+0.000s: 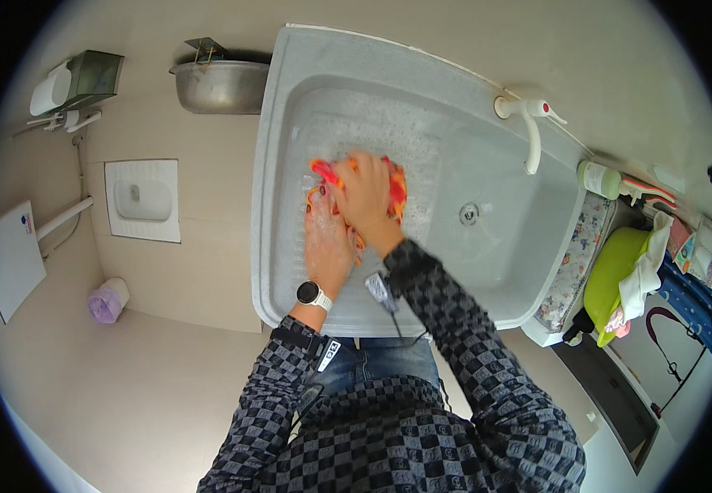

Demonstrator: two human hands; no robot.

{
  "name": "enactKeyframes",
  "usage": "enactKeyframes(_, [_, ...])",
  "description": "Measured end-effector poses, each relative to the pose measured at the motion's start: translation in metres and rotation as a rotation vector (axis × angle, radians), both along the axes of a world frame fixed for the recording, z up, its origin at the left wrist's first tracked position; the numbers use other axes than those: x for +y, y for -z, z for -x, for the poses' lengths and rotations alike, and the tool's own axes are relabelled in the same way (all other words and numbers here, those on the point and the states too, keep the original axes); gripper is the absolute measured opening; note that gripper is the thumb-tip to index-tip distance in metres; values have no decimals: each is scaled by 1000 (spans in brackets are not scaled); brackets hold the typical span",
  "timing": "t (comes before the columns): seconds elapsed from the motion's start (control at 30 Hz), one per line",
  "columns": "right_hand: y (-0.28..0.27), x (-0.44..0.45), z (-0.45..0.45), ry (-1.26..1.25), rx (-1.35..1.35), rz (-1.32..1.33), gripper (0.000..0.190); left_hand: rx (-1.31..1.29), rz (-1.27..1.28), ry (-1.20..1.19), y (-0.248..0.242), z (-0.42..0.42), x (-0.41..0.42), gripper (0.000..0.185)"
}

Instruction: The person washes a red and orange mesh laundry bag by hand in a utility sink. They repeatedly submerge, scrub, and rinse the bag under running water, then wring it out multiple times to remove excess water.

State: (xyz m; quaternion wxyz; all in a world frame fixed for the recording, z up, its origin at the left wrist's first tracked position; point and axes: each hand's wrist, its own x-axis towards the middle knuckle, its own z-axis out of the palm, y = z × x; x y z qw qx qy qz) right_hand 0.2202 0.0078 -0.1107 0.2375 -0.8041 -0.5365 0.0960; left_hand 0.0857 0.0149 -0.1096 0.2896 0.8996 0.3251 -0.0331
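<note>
A red and orange cloth (397, 188) lies bunched on the ribbed left part of a grey laundry sink (497, 246). Soap foam coats my left hand (326, 240), which presses flat on the cloth with its fingers pointing away from me. Over and beside its fingers, my right hand (365, 191) grips a fold of the same cloth, its fingers bent. The two hands touch. Part of the cloth is hidden beneath them. Small bubbles and wet streaks cover the ribbed surface around the cloth.
A white faucet (533, 138) stands at the sink's back right, with a drain (469, 214) in the basin. A metal basin (223, 86) hangs left of the sink. To the right are a green bottle (599, 180), brushes and a lime-green tub (614, 277) with clothes. A squat toilet (142, 200) lies left.
</note>
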Motion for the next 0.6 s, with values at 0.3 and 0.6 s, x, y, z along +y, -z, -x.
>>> enactKeyframes(0.3, [8, 12, -24, 111, -82, 46, 24, -22, -33, 27, -4, 1, 2, 68])
enactKeyframes(0.6, [6, 18, -19, 136, -166, -97, 16, -69, -61, -26, 3, 2, -4, 63])
